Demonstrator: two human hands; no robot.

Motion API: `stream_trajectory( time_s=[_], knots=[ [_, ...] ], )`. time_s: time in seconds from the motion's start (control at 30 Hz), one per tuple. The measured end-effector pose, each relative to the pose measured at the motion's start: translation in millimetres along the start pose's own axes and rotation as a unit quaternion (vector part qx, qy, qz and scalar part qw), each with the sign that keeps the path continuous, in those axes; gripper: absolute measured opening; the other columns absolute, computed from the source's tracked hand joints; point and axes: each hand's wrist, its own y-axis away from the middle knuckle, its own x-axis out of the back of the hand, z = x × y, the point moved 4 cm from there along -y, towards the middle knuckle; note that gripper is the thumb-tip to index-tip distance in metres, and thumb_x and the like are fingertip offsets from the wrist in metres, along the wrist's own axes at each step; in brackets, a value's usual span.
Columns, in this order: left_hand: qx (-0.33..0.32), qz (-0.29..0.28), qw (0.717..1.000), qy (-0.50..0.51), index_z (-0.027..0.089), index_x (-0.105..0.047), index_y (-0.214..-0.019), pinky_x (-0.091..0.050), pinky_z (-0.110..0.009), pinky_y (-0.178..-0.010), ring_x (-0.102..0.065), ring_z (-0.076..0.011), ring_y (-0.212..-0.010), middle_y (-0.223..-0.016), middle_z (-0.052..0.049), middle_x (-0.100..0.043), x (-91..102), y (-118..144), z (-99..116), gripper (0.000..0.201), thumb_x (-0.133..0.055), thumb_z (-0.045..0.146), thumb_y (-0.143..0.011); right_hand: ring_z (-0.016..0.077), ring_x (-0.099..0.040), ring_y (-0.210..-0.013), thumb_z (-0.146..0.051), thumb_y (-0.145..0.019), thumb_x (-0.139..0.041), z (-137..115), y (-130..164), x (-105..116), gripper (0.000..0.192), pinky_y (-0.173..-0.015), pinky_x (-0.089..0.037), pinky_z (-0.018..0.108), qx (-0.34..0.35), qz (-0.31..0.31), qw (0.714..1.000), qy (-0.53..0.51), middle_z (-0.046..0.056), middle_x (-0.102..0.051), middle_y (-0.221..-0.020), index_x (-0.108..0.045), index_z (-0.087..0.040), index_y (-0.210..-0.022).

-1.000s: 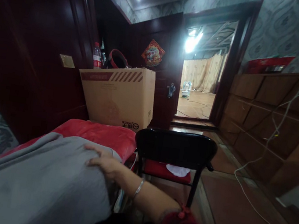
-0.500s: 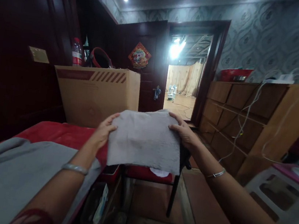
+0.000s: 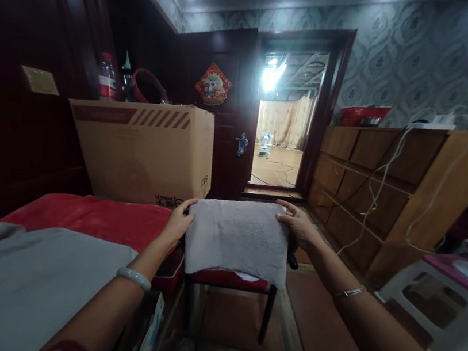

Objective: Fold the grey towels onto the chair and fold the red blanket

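A grey towel-like cloth (image 3: 237,240) hangs spread out before me, its upper edge folded over at the top. My left hand (image 3: 182,217) pinches its upper left corner between thumb and fingers. At the upper right corner my right hand (image 3: 295,222) grips the edge, thumb on the near side. Behind and below the cloth stands a dark-framed chair (image 3: 267,314) with a red seat. The cloth covers the chair's back, and whether it rests on it I cannot tell. Something white on the seat shows just under the cloth's lower edge.
Left lies a red cover (image 3: 97,217) with a grey blanket (image 3: 40,282) on it. Behind it stands a large cardboard box (image 3: 145,157). A wooden drawer cabinet (image 3: 389,186) with hanging white cables and a white stool (image 3: 438,303) are on the right. Past the chair is an open doorway (image 3: 280,170).
Both hands have lowered the cloth and brought it slightly right, and it hangs more upright. The view has shifted a little. Both hands keep hold of the cloth's corners.
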Motion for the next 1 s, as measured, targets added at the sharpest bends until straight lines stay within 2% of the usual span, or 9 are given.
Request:
stream_trajectory(
  time_s=[0.27, 0.4, 0.47, 0.53, 0.63, 0.73, 0.83, 0.93, 1.0],
  knots=[
    [-0.052, -0.033, 0.997, -0.055, 0.017, -0.07, -0.117, -0.048, -0.038, -0.105, -0.064, -0.0233, -0.112, -0.121, -0.007, -0.071, -8.3, -2.1, 0.2, 0.055, -0.055, 0.009, -0.065, 0.0195, -0.062, -0.083, -0.034, -0.06, -0.073, 4.6, 0.6, 16.8, 0.072, -0.073, -0.047, 0.029, 0.027, 0.027, 0.997, 0.067, 0.006, -0.071, -0.099, -0.063, -0.015, -0.128],
    [-0.081, -0.064, 0.981, -0.165, 0.016, -0.068, -0.12, -0.049, -0.041, -0.104, -0.063, -0.0261, -0.111, -0.122, -0.01, -0.069, -2.7, -2.2, 10.1, 0.051, -0.058, 0.014, -0.07, 0.0256, -0.065, -0.094, -0.039, -0.07, -0.07, -0.6, 0.7, 25.1, 0.056, -0.085, -0.05, 0.037, 0.074, 0.037, 0.979, 0.188, 0.01, -0.071, -0.106, -0.069, -0.016, -0.122],
    [-0.12, -0.056, 0.954, -0.267, 0.017, -0.067, -0.121, -0.048, -0.044, -0.104, -0.062, -0.0293, -0.113, -0.122, -0.012, -0.066, -0.9, 1.6, 21.1, 0.047, -0.063, 0.021, -0.074, 0.0301, -0.063, -0.107, -0.041, -0.079, -0.066, -9.9, 5.3, 24.5, 0.047, -0.095, -0.048, 0.045, 0.138, 0.058, 0.944, 0.294, 0.013, -0.07, -0.115, -0.07, -0.018, -0.12],
    [-0.169, -0.051, 0.915, -0.363, 0.018, -0.065, -0.126, -0.045, -0.05, -0.106, -0.057, -0.0341, -0.12, -0.129, -0.015, -0.062, -4.5, 6.8, 34.2, 0.053, -0.069, 0.03, -0.075, 0.0349, -0.055, -0.123, -0.046, -0.084, -0.064, -20.2, 12.4, 16.2, 0.052, -0.104, -0.042, 0.052, 0.222, 0.063, 0.886, 0.402, 0.015, -0.063, -0.132, -0.065, -0.021, -0.13],
    [-0.23, -0.104, 0.861, -0.441, 0.018, -0.053, -0.142, -0.032, -0.058, -0.115, -0.041, -0.0404, -0.139, -0.151, -0.02, -0.046, -22.5, 11.2, 49.6, 0.078, -0.079, 0.041, -0.072, 0.0412, -0.033, -0.143, -0.055, -0.081, -0.071, -24.5, 19.0, -3.9, 0.08, -0.112, -0.03, 0.062, 0.305, 0.006, 0.799, 0.518, 0.015, -0.037, -0.158, -0.045, -0.026, -0.151],
    [-0.253, -0.178, 0.828, -0.467, 0.018, -0.045, -0.148, -0.019, -0.062, -0.12, -0.027, -0.0414, -0.149, -0.16, -0.021, -0.034, -42.9, 6.3, 54.5, 0.096, -0.086, 0.045, -0.065, 0.0438, -0.024, -0.147, -0.062, -0.073, -0.077, -15.5, 15.4, -14.0, 0.101, -0.114, -0.021, 0.066, 0.315, -0.07, 0.756, 0.57, 0.016, -0.028, -0.162, -0.033, -0.03, -0.157],
    [-0.257, -0.231, 0.814, -0.468, 0.018, -0.044, -0.148, -0.025, -0.057, -0.119, -0.038, -0.0397, -0.143, -0.152, -0.021, -0.045, -53.1, -4.7, 51.4, 0.1, -0.089, 0.044, -0.062, 0.0407, -0.04, -0.137, -0.063, -0.072, -0.078, -7.7, 9.1, -11.9, 0.107, -0.111, -0.032, 0.059, 0.323, -0.121, 0.762, 0.549, 0.02, -0.041, -0.152, -0.028, -0.025, -0.159],
    [-0.267, -0.262, 0.806, -0.459, 0.02, -0.046, -0.145, -0.042, -0.048, -0.108, -0.056, -0.0355, -0.125, -0.134, -0.017, -0.061, -53.2, -14.7, 45.4, 0.091, -0.085, 0.044, -0.067, 0.0354, -0.052, -0.123, -0.055, -0.077, -0.076, -6.0, 4.3, -7.5, 0.098, -0.104, -0.042, 0.05, 0.319, -0.137, 0.778, 0.524, 0.018, -0.052, -0.138, -0.03, -0.022, -0.158],
    [-0.271, -0.265, 0.804, -0.458, 0.023, -0.048, -0.142, -0.046, -0.044, -0.1, -0.061, -0.0337, -0.116, -0.125, -0.014, -0.065, -50.9, -20.3, 41.1, 0.084, -0.083, 0.046, -0.069, 0.033, -0.056, -0.114, -0.05, -0.079, -0.077, -5.5, 1.4, -6.5, 0.092, -0.098, -0.046, 0.046, 0.302, -0.139, 0.784, 0.524, 0.015, -0.056, -0.128, -0.034, -0.023, -0.156]
  ],
)
